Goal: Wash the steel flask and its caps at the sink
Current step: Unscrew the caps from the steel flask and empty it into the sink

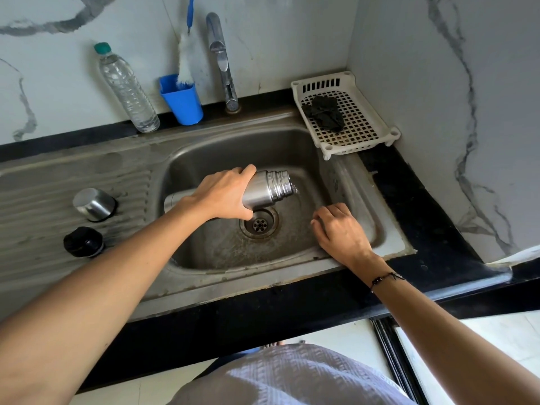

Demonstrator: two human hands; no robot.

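Note:
My left hand (226,194) grips the steel flask (267,188) over the sink basin (344,182). The flask lies tipped on its side, its open threaded mouth pointing right, and a little water spills from the mouth. My right hand (340,229) rests on the basin's right front wall with loosely bent fingers and holds nothing. On the ribbed drainboard to the left stand the steel cup cap (94,204) and, nearer to me, the black stopper cap (84,242). The drain (259,224) sits just below the flask.
The tap (222,62) rises behind the basin. A blue cup (182,100) with a bottle brush (185,65) and a clear plastic bottle (125,89) stand at the back left. A white perforated tray (362,133) with a black cloth (324,112) sits at the back right.

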